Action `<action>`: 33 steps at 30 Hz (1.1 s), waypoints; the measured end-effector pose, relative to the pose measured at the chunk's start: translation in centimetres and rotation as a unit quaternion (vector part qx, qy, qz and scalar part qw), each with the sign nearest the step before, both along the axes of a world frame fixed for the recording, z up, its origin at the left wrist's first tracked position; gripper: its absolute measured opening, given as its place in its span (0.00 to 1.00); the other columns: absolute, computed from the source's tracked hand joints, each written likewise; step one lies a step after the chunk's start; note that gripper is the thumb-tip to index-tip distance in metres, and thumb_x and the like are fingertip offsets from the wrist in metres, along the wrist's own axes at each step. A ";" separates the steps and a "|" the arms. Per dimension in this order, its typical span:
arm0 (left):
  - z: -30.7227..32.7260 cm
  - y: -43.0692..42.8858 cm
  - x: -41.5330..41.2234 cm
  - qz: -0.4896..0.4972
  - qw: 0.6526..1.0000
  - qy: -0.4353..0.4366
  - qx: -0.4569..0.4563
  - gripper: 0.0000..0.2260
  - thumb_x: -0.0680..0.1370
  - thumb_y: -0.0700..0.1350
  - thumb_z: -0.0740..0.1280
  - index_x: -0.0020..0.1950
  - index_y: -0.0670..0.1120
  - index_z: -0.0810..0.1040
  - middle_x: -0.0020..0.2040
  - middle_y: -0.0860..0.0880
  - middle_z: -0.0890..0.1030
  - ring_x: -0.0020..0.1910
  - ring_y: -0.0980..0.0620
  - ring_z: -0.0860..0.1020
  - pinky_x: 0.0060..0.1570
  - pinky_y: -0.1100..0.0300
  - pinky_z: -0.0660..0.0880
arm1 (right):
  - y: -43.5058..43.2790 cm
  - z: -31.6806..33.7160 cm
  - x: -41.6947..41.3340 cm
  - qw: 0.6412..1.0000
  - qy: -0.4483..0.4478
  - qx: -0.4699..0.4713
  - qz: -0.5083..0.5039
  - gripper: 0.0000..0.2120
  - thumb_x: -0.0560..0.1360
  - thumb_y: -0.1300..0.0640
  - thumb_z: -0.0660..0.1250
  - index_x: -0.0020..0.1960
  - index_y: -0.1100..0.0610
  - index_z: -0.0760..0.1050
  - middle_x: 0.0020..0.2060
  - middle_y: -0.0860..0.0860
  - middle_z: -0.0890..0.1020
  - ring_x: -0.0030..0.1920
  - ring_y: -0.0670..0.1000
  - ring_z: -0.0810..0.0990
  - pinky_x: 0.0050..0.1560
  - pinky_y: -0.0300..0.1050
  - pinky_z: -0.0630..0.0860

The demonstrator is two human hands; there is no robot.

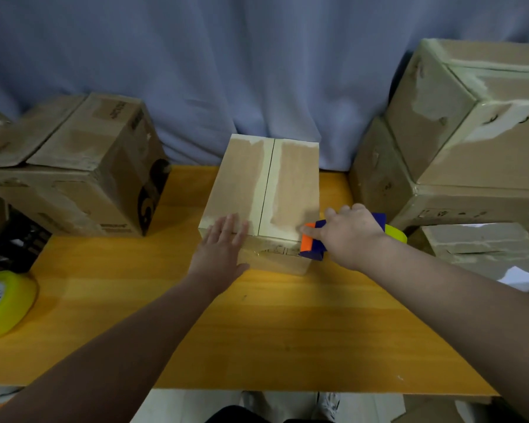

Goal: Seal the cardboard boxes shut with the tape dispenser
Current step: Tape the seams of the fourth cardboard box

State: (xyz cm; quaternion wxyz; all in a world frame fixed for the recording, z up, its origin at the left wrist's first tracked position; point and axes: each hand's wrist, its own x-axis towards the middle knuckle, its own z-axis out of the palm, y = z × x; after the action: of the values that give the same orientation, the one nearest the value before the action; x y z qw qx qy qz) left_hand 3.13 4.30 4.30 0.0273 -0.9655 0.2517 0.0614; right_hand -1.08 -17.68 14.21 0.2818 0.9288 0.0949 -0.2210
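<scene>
A small cardboard box (245,181) stands in the middle of the orange table (257,325), its two top flaps closed along a centre seam. My left hand (223,242) lies flat with straight fingers on the box's near left top edge. My right hand (348,233) grips a blue and orange tape dispenser (310,244) with a yellow tape roll, held against the box's near right corner.
A large cardboard box (83,166) sits at the back left. Taped boxes (458,141) are stacked at the right, reaching the table edge. A spare yellow tape roll (3,303) lies at the table's left edge. A blue curtain hangs behind.
</scene>
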 end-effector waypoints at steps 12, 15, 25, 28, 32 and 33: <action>-0.6 -0.5 -0.2 -0.074 0.997 -0.030 0.000 0.34 0.82 0.56 0.54 0.75 0.46 0.34 0.79 0.48 0.41 0.75 0.53 0.38 0.73 0.57 0.37 | -0.4 -0.5 -0.2 1.000 -0.009 0.022 -0.014 0.35 0.79 0.55 0.62 0.77 0.41 0.44 0.63 0.57 0.69 0.61 0.61 0.71 0.57 0.53 0.69; 0.0 -0.3 -0.2 -0.058 0.998 -0.023 0.004 0.34 0.82 0.57 0.53 0.76 0.45 0.35 0.79 0.47 0.42 0.77 0.51 0.40 0.73 0.56 0.37 | -0.4 -0.5 -0.3 1.000 -0.013 0.022 -0.018 0.35 0.80 0.55 0.61 0.77 0.41 0.44 0.63 0.57 0.69 0.61 0.61 0.71 0.56 0.52 0.69; -1.2 -5.9 -0.6 -0.107 0.993 0.005 -0.055 0.34 0.81 0.55 0.57 0.78 0.46 0.39 0.79 0.48 0.40 0.77 0.52 0.38 0.73 0.57 0.37 | -0.2 0.0 0.5 1.000 0.012 0.026 -0.012 0.30 0.81 0.53 0.59 0.78 0.43 0.48 0.66 0.58 0.68 0.63 0.61 0.70 0.55 0.50 0.67; -1.4 -5.9 -0.8 -0.103 0.992 0.001 -0.071 0.35 0.81 0.57 0.58 0.78 0.47 0.41 0.78 0.49 0.40 0.77 0.52 0.38 0.73 0.58 0.38 | -0.8 0.6 0.7 0.999 0.025 0.036 0.002 0.30 0.80 0.48 0.61 0.77 0.43 0.50 0.65 0.57 0.68 0.63 0.60 0.71 0.54 0.50 0.67; -1.1 -5.8 -0.7 -0.100 0.992 0.011 -0.077 0.37 0.79 0.56 0.62 0.78 0.50 0.40 0.77 0.53 0.39 0.74 0.57 0.36 0.74 0.59 0.39 | -2.8 2.1 -0.1 0.996 -0.016 0.073 0.053 0.32 0.80 0.47 0.60 0.77 0.41 0.45 0.63 0.57 0.69 0.59 0.60 0.72 0.47 0.51 0.66; -1.1 -5.7 -0.6 -0.098 0.992 0.013 -0.078 0.38 0.79 0.55 0.62 0.78 0.50 0.40 0.77 0.53 0.39 0.74 0.58 0.37 0.74 0.59 0.39 | -3.9 2.4 -0.7 0.995 -0.020 0.078 0.060 0.33 0.80 0.45 0.60 0.77 0.40 0.44 0.63 0.57 0.69 0.59 0.60 0.72 0.46 0.50 0.66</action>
State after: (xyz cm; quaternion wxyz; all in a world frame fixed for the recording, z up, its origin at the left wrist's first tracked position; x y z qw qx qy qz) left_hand 2.51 -1.40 3.25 -0.0453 -0.9344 0.3495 0.0516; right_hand -1.79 -21.53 16.62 0.2232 0.9448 0.1620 -0.1771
